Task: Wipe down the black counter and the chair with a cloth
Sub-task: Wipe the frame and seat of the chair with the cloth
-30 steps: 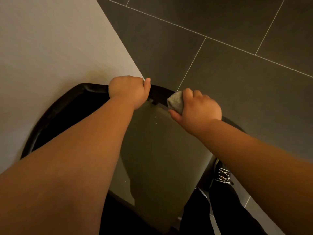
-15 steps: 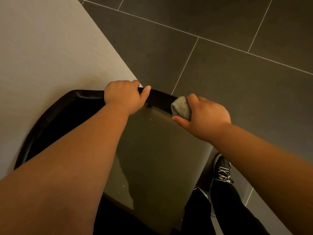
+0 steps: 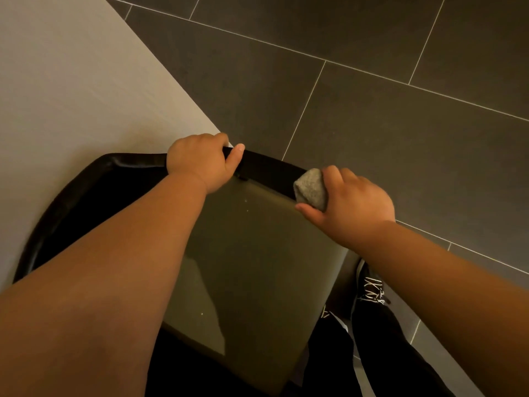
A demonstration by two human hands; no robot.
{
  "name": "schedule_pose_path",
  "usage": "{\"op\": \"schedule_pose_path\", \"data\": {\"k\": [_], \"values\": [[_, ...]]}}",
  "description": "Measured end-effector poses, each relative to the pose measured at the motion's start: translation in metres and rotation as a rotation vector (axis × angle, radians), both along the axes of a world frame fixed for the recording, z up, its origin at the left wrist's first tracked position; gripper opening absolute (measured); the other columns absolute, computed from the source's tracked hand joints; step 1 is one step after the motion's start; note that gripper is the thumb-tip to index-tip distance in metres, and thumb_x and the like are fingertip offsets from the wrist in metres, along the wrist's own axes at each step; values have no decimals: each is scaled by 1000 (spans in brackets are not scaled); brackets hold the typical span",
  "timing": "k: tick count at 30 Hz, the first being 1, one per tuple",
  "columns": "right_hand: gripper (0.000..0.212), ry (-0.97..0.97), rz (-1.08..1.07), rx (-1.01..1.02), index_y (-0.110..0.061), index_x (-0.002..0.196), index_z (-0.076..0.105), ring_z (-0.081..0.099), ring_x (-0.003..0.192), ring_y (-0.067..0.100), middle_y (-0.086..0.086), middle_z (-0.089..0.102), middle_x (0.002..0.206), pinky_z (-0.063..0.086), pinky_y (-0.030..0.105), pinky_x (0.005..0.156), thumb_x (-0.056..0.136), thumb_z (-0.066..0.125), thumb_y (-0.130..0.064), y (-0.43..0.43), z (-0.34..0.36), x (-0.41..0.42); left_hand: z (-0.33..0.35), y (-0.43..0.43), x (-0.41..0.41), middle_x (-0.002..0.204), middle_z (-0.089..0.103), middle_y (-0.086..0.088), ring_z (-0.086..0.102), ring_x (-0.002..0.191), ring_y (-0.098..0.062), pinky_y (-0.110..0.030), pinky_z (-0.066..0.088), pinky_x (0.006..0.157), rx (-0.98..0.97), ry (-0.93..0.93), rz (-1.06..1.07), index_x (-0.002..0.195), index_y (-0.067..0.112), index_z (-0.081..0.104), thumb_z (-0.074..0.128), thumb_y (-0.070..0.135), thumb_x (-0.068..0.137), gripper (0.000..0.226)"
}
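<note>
Hands are gripping: right hand (image 3: 357, 204) bunching soft grey cloth (image 3: 310, 189) against black curved chair backrest (image 3: 269, 170), left hand (image 3: 200, 161) clasping that seemingly rigid backrest.

Brightness: dim, warm indoor light; skin reads orange-brown.
Brightest area: the pale surface (image 3: 71, 81) at upper left, evenly lit and without hot spots.
Shadows: the left forearm (image 3: 114, 267) throws a broad, soft-edged shadow over the chair seat (image 3: 257, 253), leaving a lighter wedge low on the seat.
Glare: a thin highlight runs along the black chair backrest (image 3: 134, 161).
Lost detail: the trousers (image 3: 372, 353) sink into near-black.
Sharpness: the cloth (image 3: 310, 189) weave and the floor (image 3: 372, 124) grout lines are crisp; the forearms soften toward the bottom edge.
Distortion: wide-angle; the forearms swell toward the lower corners.
</note>
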State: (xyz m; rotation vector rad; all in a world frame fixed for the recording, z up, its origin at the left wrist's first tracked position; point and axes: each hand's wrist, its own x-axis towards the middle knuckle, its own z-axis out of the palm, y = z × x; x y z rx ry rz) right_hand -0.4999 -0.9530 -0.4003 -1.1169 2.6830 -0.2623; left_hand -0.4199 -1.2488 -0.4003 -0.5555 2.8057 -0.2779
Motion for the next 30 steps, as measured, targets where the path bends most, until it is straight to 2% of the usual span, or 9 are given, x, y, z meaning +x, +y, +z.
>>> {"op": "schedule_pose_path", "data": {"k": [3, 7, 10, 13, 17, 21, 25, 27, 30], "values": [[67, -27, -15, 54, -24, 110, 46, 65, 81, 29, 3, 63, 99, 37, 32, 58, 85, 43, -86, -17, 2, -4, 0, 0, -1, 84, 60, 0, 57, 72, -23, -29, 37, 55, -3, 4, 8, 118, 28, 63, 17, 67, 104, 62], [66, -82, 33, 40, -24, 115, 45, 65, 88, 30, 5, 63, 106, 39, 36, 62, 88, 41, -85, -49, 2, -5, 1, 1, -3, 89, 63, -3, 56, 76, -27, -33, 41, 59, 45, 8, 30, 123, 31, 63, 21, 64, 105, 56], [66, -123, 41, 0, -24, 117, 45, 65, 91, 30, 4, 62, 109, 39, 35, 63, 88, 44, -84, -31, 4, -6, 0, 1, 0, 92, 66, -5, 57, 79, -28, -33, 43, 60, 61, 29, 28, 125, 31, 62, 20, 63, 105, 57], [65, -126, -22, -9, -25, 111, 45, 65, 86, 28, 2, 63, 103, 39, 34, 60, 87, 43, -85, 15, 4, -6, 0, -2, 0, 87, 63, -5, 56, 79, -26, -33, 42, 61, 37, 37, -3, 120, 27, 63, 16, 62, 105, 60], [67, -95, -108, -12, -23, 112, 50, 64, 84, 27, 1, 62, 100, 38, 31, 60, 86, 42, -84, 56, -2, 4, 0, 2, 3, 98, 65, -9, 54, 88, -28, -41, 47, 73, 58, 43, 22, 119, 23, 63, 13, 61, 104, 64], [63, -60, -104, 20, -23, 110, 48, 65, 88, 29, 3, 62, 103, 38, 34, 62, 90, 39, -83, 20, 0, 2, -4, 48, -7, 110, 65, -8, 57, 101, -32, -47, 44, 88, 163, 100, -26, 116, 25, 63, 25, 59, 101, 53], [65, -42, -49, -14, -22, 114, 50, 66, 89, 28, 2, 64, 105, 37, 34, 63, 91, 39, -82, 3, -1, 2, -1, 106, -30, 98, 66, 2, 57, 94, -27, -44, 37, 86, 200, 90, -115, 103, 30, 69, 21, 56, 100, 54], [69, -50, -44, -20, -21, 124, 50, 67, 91, 27, 2, 64, 108, 41, 34, 63, 91, 41, -81, 24, -1, 4, -1, 109, -29, 94, 65, 4, 55, 90, -22, -42, 36, 85, 214, 99, -118, 103, 30, 70, 21, 55, 101, 55], [73, -156, -144, -91, -23, 135, 48, 66, 96, 28, 1, 63, 112, 48, 35, 68, 88, 48, -78, 69, -3, 9, -3, 104, -25, 92, 63, 6, 46, 86, -14, -41, 41, 87, 241, 123, -127, 104, 29, 69, 23, 55, 104, 52]]}}
